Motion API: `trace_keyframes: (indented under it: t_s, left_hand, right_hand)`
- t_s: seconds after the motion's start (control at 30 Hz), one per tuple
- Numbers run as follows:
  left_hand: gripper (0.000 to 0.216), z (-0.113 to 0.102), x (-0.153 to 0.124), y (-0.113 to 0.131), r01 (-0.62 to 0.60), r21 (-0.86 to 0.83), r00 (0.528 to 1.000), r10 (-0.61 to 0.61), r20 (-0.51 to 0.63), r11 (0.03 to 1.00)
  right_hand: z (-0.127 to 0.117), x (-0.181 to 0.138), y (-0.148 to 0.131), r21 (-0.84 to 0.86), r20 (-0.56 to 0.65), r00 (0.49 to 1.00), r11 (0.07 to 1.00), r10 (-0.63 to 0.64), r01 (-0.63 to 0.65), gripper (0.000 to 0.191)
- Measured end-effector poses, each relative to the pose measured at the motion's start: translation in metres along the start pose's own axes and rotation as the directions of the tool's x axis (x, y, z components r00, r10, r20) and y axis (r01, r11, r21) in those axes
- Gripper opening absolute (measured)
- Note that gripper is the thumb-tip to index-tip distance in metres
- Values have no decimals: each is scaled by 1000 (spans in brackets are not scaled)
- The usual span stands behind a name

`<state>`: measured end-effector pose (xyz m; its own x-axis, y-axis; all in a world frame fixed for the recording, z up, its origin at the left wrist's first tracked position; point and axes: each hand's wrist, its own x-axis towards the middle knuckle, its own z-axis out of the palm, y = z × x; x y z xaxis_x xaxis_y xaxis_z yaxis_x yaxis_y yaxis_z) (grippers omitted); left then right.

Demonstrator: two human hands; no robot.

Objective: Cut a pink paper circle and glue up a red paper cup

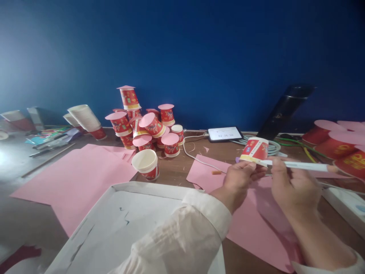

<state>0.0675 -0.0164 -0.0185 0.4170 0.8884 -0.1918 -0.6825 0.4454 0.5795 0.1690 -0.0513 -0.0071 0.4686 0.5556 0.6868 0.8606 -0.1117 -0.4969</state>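
My left hand [238,180] is closed around the lower edge of a red paper cup [255,149], held upside down with its yellow-edged rim downward. Between the thumb and fingers of my right hand [295,186] is a slim white pen [305,166] with an orange-brown end pointing right. Its other end meets the cup near the rim; whether it touches cannot be made out. Below both hands lie pink paper sheets [248,224]. A small orange cap-like piece [216,172] rests on the paper left of my left hand.
Red cups topped with pink discs [152,123] are piled by the blue wall, more [342,140] at right. An upright cup [146,164] stands behind a white box lid [122,213]. A phone [225,134], cables, a dark bottle [285,110], stacked cups [85,120] and pink paper [76,171] surround them.
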Motion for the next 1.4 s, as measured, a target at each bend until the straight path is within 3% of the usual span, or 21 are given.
trace_keyframes:
  t_s: [0.7,0.9,1.4]
  left_hand:
    - [10,1,-1,3,-3,15,1000,2,12,1000]
    - [11,1,0,1,-8,18,1000,8,-1,1000]
    - [20,-1,3,1,15,2,1000,-15,-5,1000]
  right_hand:
    - [2,-3,2,-20,12,999,999,-43,43,67]
    - [0,-3,2,-8,85,995,999,-47,47,61]
    - [3,-4,6,-31,50,997,998,-58,60,67]
